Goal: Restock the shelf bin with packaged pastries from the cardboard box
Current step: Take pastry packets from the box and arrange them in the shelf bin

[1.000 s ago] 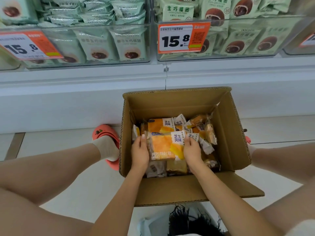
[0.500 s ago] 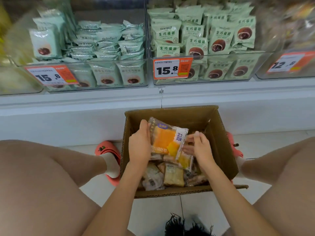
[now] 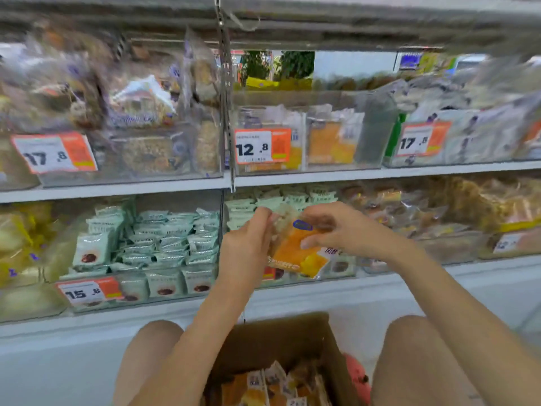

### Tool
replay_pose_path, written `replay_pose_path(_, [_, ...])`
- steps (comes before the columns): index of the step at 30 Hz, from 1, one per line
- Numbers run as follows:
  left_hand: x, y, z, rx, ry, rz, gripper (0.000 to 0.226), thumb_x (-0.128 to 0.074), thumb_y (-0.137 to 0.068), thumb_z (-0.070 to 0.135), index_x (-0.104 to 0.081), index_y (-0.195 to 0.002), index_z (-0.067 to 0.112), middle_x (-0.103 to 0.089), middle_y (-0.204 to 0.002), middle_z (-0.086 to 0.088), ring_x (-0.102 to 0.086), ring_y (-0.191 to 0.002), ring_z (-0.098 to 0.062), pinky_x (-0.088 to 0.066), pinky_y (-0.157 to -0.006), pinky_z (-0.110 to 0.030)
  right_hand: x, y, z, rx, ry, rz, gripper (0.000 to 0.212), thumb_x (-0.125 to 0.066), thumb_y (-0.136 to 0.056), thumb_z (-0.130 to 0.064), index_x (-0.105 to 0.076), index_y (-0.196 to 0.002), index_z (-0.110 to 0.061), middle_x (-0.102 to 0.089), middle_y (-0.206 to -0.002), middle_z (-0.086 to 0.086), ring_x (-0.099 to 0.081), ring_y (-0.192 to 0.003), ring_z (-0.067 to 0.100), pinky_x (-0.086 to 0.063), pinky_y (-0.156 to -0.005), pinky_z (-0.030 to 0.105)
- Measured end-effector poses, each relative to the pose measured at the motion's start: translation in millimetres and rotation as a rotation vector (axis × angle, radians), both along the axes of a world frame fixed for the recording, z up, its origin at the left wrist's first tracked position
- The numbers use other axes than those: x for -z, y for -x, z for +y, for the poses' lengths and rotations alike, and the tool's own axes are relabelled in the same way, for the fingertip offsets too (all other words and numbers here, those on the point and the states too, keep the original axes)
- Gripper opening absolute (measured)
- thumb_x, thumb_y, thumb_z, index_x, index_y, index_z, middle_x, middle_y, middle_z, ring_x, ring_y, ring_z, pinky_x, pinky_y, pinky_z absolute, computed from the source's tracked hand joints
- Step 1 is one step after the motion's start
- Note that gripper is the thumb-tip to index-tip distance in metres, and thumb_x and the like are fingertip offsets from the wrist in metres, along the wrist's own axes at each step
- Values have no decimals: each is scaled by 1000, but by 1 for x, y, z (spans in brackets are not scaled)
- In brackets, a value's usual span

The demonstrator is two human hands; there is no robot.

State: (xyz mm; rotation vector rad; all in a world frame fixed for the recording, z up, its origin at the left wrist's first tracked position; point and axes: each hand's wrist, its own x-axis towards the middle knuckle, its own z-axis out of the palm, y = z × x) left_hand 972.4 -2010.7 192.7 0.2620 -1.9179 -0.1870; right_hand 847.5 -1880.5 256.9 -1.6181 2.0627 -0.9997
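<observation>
Orange packets (image 3: 295, 253) sit pinched between my left hand (image 3: 248, 244) and right hand (image 3: 336, 230), lifted clear of the cardboard box (image 3: 281, 338) at six o'clock. I judge this the carry step; next they go up to twelve o'clock, over the front wall of the clear bin (image 3: 330, 139) holding matching orange packs.

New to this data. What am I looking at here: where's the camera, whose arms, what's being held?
No machine here: a person works with bare hands, and the one camera sits on their head, looking forward and down. That is why two forearms reach in from the bottom edge and the bare knees show beside them. The left hand and right hand together hold an orange pastry pack, fingers curled round its edges, raised in front of the shelves. Below, between the knees, an open cardboard box holds more such packs. On the upper shelf, a clear bin tagged 12.8 holds similar orange packs. The picture is motion-blurred, so small print is unreadable.
</observation>
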Motion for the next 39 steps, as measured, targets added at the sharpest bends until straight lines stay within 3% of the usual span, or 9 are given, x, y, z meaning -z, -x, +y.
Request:
replay_pose_path(5, [-69,37,-24,-147,84,45,42,-21,-102,39,-57,-109,19,-67,-69,-5,-64,-56,-26,-38,-43,-25,-95,44,15,201,326,304,27,-75,-72,-30,-60,-94,-26,-61,-79,-9,-59,-71,-3,-44,-65,10])
replay_pose_path(7, [-91,60,-46,-209,171,-9,44,-29,-100,34,-58,-121,8,-70,-103,-13,-68,-91,-30,-53,-66,-35,-132,68,11,283,398,508,25,-75,-76,-26,-57,-93,-23,-52,-71,-10,-52,-65,3,-36,-58,14])
replay_pose_path(9, [-106,87,-75,-229,251,-141,47,-30,-98,34,-55,-127,6,-62,-123,-16,-56,-118,-33,-43,-99,-46,-162,95,-4,344,340,690,24,-76,-76,-29,-57,-88,-19,-49,-69,-6,-47,-69,16,-35,-62,30])
replay_pose_path(15, [-89,126,-124,-460,552,-109,30,-40,-96,29,-61,-91,9,-60,-84,-9,-53,-76,-28,-33,-76,-36,-185,148,-58,371,-133,876,42,-72,-78,-42,-59,-114,-24,-58,-105,-1,-54,-99,22,-47,-89,43])
replay_pose_path(21, [-83,133,-126,-494,619,90,34,-31,-100,30,-56,-92,9,-58,-82,-9,-40,-78,-24,-34,-77,-36,-178,164,-82,206,-315,755,25,-71,-81,-35,-50,-92,-29,-46,-80,-18,-45,-70,3,-32,-59,19])
replay_pose_path(25, [-81,135,-129,-493,640,125,32,-31,-100,30,-55,-92,9,-58,-82,-9,-39,-79,-24,-33,-78,-36,-160,171,-98,130,-329,605,25,-74,-79,-31,-58,-98,-25,-57,-89,-10,-54,-80,8,-38,-66,21])
replay_pose_path(32, [-81,137,-129,-475,633,115,34,-31,-100,30,-56,-91,9,-60,-85,-9,-40,-80,-24,-34,-79,-37,-148,168,-100,93,-194,431,15,-74,-80,-12,-71,-93,-8,-66,-76,1,-59,-68,12,-49,-66,23])
replay_pose_path(36, [-81,135,-129,-467,624,104,32,-32,-100,30,-55,-92,9,-60,-85,-9,-40,-81,-24,-33,-79,-37,-148,168,-88,154,-84,369,17,-68,-83,-30,-73,-96,-19,-71,-90,-7,-65,-82,11,-48,-72,17])
replay_pose_path(39, [-81,136,-128,-472,608,96,31,-35,-98,29,-57,-92,9,-60,-85,-9,-40,-82,-24,-33,-80,-37,-150,183,-75,465,177,302,37,-52,-93,-43,-64,-115,-16,-64,-117,-1,-59,-106,19,-43,-89,29])
